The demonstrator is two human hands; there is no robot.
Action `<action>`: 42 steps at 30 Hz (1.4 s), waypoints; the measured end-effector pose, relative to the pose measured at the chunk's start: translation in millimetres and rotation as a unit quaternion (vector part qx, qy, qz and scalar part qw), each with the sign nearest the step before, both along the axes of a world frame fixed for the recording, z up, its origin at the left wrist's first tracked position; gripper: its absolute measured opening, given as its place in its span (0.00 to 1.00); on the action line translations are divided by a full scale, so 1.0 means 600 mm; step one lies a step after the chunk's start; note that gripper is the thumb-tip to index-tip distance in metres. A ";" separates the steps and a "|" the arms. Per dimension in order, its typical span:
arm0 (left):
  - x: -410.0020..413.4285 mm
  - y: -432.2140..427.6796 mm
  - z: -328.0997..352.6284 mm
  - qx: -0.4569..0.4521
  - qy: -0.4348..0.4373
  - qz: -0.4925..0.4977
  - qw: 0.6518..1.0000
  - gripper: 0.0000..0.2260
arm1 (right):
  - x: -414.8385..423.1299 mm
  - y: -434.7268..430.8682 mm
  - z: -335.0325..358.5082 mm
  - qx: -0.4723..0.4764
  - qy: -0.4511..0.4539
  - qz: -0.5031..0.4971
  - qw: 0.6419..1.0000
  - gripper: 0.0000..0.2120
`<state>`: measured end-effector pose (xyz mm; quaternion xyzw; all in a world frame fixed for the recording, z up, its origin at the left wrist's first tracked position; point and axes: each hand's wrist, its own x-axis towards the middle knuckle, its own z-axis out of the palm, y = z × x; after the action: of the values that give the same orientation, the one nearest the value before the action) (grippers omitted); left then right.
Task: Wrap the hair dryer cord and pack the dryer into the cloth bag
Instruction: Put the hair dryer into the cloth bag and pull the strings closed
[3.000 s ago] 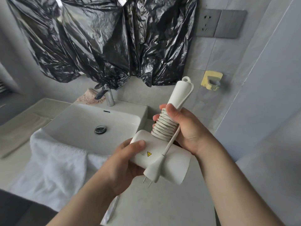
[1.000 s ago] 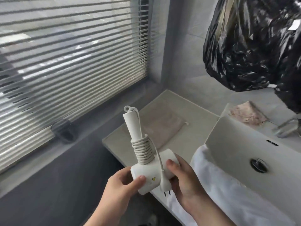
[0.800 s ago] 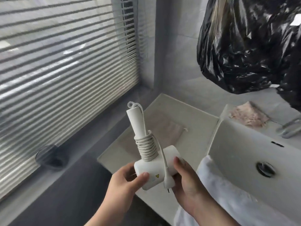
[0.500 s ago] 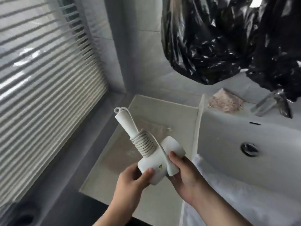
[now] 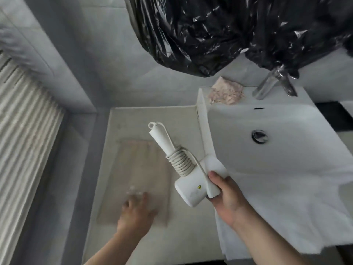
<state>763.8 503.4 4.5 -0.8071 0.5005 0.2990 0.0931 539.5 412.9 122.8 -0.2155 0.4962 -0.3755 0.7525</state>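
A white hair dryer [image 5: 188, 188] is held above the counter, its handle pointing up and to the left. Its cord [image 5: 180, 162] is coiled tightly around the base of the handle, and the plug lies against the barrel. My right hand [image 5: 227, 199] grips the barrel and pins the plug to it. The beige cloth bag [image 5: 139, 173] lies flat on the counter, left of the dryer. My left hand [image 5: 136, 215], blurred, rests over the bag's near end with fingers spread, holding nothing.
The white sink [image 5: 271, 119] stands to the right, a white towel [image 5: 286, 213] draped over its front edge. A chrome tap [image 5: 267, 85] and a pinkish cloth [image 5: 226, 90] sit at its back. Black plastic sheeting [image 5: 229, 29] hangs above. Window blinds [image 5: 21, 142] fill the left.
My left hand has let go of the dryer and dropped onto the cloth bag. My right hand alone now holds the dryer. The view has tilted down over the counter.
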 end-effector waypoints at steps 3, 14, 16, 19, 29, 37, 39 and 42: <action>0.010 0.005 -0.032 -0.036 -0.054 -0.062 0.996 0.29 | 0.006 0.012 -0.010 0.002 0.015 -0.013 1.000 0.15; 0.116 -0.073 -0.066 -0.005 -0.074 -0.191 0.979 0.39 | 0.013 0.036 0.002 0.025 0.039 -0.101 0.994 0.16; 0.131 -0.091 -0.066 -0.027 -0.102 -0.206 0.973 0.34 | 0.008 0.040 0.005 0.029 0.045 -0.110 0.992 0.16; 0.140 -0.103 -0.055 -0.069 -0.121 -0.204 0.969 0.24 | -0.004 0.048 0.006 0.027 0.048 -0.122 0.991 0.16; 0.073 -0.122 -0.065 -0.040 -0.046 -0.197 0.978 0.33 | -0.036 0.082 -0.009 0.042 0.062 -0.161 0.984 0.21; -0.005 -0.099 -0.021 -0.114 0.042 -0.204 0.971 0.24 | -0.038 0.116 -0.031 0.076 0.080 -0.160 0.981 0.18; -0.039 -0.077 -0.024 -0.051 0.058 -0.217 0.973 0.27 | -0.039 0.127 -0.039 0.088 0.080 -0.156 0.981 0.14; -0.045 -0.071 -0.043 -0.052 0.063 -0.194 0.978 0.19 | -0.045 0.146 -0.052 0.106 0.083 -0.153 0.979 0.15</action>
<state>736.6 460.6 -21.6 -0.6780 0.6672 0.2990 0.0758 512.7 500.4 91.7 -0.0864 0.6209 -0.4121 0.6612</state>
